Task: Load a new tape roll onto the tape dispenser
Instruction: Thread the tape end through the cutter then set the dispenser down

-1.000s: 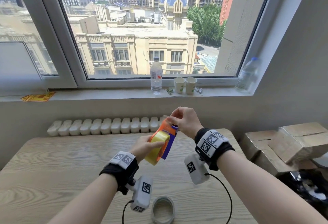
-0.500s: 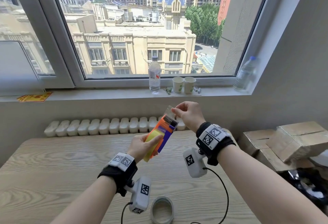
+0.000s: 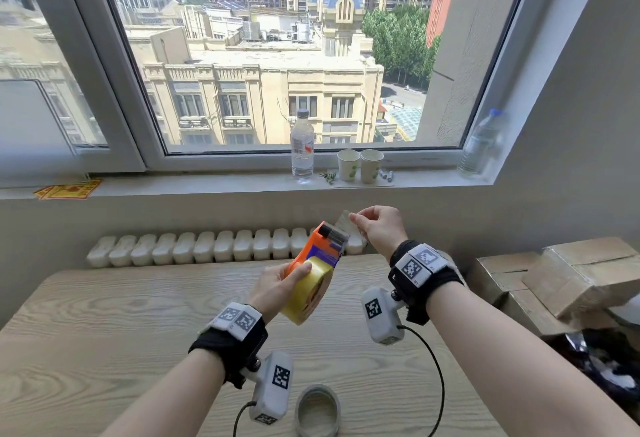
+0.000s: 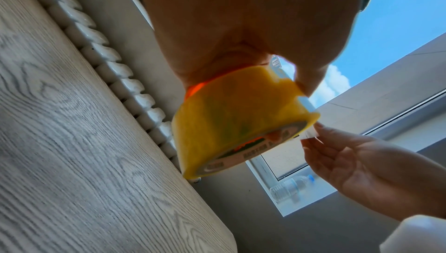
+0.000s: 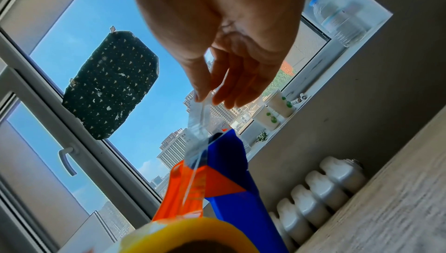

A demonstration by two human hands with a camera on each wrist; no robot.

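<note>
tape dispenser [image 3: 313,260] tilts up toward the window — left hand [image 3: 275,286] grips it, right hand [image 3: 379,228] fingers pinching the tape end [image 3: 348,225].

The yellow tape roll [image 4: 231,121] is gripped from 12 o'clock by the left hand [image 4: 241,28]. At 4 o'clock, the clear tape end [image 4: 310,133] is pinched by the right hand [image 4: 362,171].

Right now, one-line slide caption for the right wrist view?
Right hand pinches clear tape strip pulled past orange-and-blue plastic tape dispenser carrying yellow tape roll.
</note>
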